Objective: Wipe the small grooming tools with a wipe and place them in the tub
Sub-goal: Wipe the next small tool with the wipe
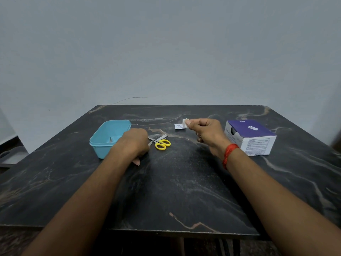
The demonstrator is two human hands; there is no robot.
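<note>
Left hand (134,143) palm-down, fingers (143,136) curled; right hand (208,133) raised, fingers pinching wipe (185,121).

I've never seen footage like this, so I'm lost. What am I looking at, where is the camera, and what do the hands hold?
No machine here: a person wears one camera on the head, looking down at both arms. The right hand pinches a small white wipe. The left hand rests on the dark table beside a blue tub; whether it grips anything is hidden. Yellow-handled scissors lie by it, a small white packet farther back, a purple and white box at the right. A small metal thing lies in the tub.
</note>
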